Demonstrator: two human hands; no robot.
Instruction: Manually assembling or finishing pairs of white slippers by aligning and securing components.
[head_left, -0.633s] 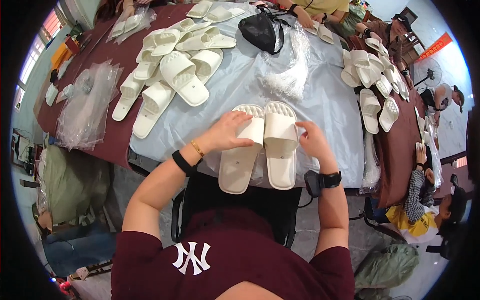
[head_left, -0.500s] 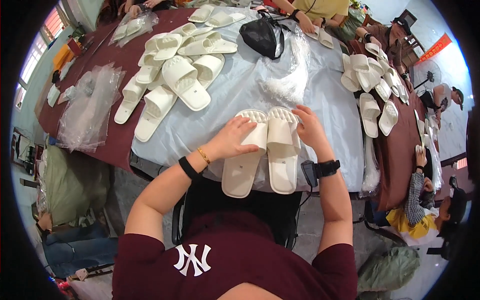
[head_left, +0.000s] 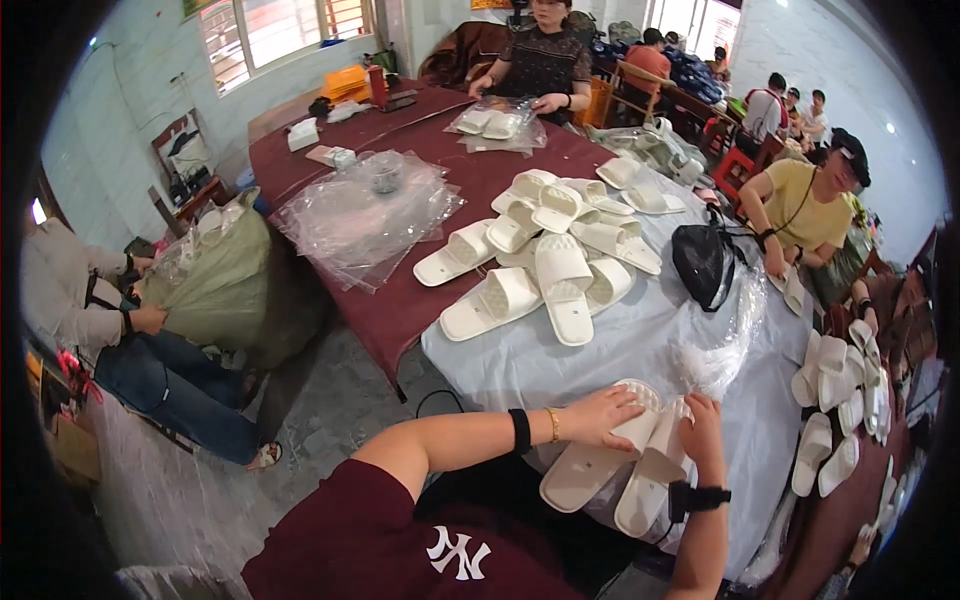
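Off to my far left, a person is sitting beside a bulging grey-green sack [head_left: 215, 285], and clear plastic bags [head_left: 365, 210] are lying flat and loose on the dark red cloth of the table [head_left: 400, 310], probably so they can be picked off one at a time. Closer in, my left hand [head_left: 600, 418] is pressing palm-down, fingers spread, on the left slipper [head_left: 595, 455] of a white pair, seemingly to keep it steady at the table's near edge. Beyond it, a heap of white slippers [head_left: 550, 265] is sitting on the pale blue sheet [head_left: 620, 350]. My right hand [head_left: 703, 430] is curling its fingers over the top of the right slipper [head_left: 655, 475], lining it up against its mate, I judge. Further right, a black bag [head_left: 705, 262] is slumping beside crumpled clear film [head_left: 725, 345], and more slippers [head_left: 835, 415] are waiting in rows.
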